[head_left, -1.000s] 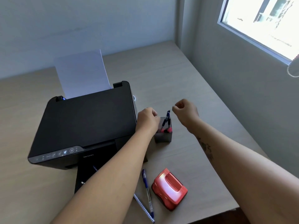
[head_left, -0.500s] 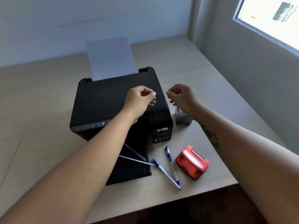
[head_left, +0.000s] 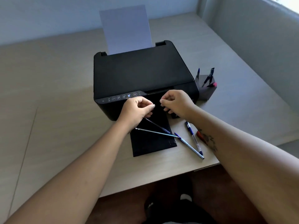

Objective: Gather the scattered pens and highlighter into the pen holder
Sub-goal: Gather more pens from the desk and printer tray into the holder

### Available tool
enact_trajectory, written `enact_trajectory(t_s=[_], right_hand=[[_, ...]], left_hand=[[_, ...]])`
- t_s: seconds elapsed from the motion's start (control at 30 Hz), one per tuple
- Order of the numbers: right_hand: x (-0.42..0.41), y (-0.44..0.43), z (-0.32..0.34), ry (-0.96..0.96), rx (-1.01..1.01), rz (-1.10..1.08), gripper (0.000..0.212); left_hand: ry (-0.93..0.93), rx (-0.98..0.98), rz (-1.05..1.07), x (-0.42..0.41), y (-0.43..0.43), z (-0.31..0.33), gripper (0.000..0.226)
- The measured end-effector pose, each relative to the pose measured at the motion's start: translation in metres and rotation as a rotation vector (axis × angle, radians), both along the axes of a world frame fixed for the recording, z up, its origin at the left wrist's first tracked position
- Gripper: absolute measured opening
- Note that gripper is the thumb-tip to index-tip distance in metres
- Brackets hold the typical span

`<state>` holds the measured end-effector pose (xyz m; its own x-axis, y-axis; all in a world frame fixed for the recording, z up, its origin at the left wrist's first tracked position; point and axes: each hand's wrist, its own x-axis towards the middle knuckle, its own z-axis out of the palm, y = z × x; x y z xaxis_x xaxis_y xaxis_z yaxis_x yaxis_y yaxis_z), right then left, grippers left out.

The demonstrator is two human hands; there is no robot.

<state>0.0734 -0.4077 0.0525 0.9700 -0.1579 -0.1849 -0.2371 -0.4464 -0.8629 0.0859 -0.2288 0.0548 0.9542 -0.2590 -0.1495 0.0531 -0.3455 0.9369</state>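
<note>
- I see my left hand (head_left: 137, 110) hovering over the front edge of the black printer (head_left: 142, 73), fingers curled in with thumb and forefinger pinched together; I cannot tell whether anything is held between them.
- Just below that hand, a dark pen (head_left: 157, 126) lies slanted on the printer's black output tray (head_left: 152, 146), its upper end running under my left hand; I cannot tell if they touch.
- A thin light-blue pen (head_left: 155, 132) lies across the same tray, just beneath the left wrist, its right end reaching the tray's right edge.
- My right hand (head_left: 177, 103) hangs beside the left one, fingertips nearly meeting, loosely curled with a similar pinch; nothing is visibly gripped.
- On the tabletop (head_left: 56, 102) right of the tray, a striped blue-capped pen (head_left: 189, 147) and a clear blue pen (head_left: 193, 138) lie close together, converging at their near ends, below my right hand and just left of my right forearm.
- A red object (head_left: 199, 135) peeks out from under that forearm; too hidden to identify.
- Farther right, the grey pen holder (head_left: 206, 91) stands just beside the printer's right side, well apart from both hands, with pens and a pink-tipped highlighter (head_left: 212, 84) already in it.
</note>
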Motion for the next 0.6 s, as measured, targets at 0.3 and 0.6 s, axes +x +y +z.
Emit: enact_trajectory(t_s=[0.3, 0.6], right_hand=[[-0.019, 0.004, -0.053, 0.112, -0.229, 0.038, 0.008], [-0.020, 0.020, -0.078, 0.310, -0.380, 0.135, 0.016]], left_hand=[[0.027, 0.222, -0.056, -0.007, 0.023, -0.056, 0.006], [-0.219, 0.559, -0.372, -0.006, 0.033, -0.086, 0.014]])
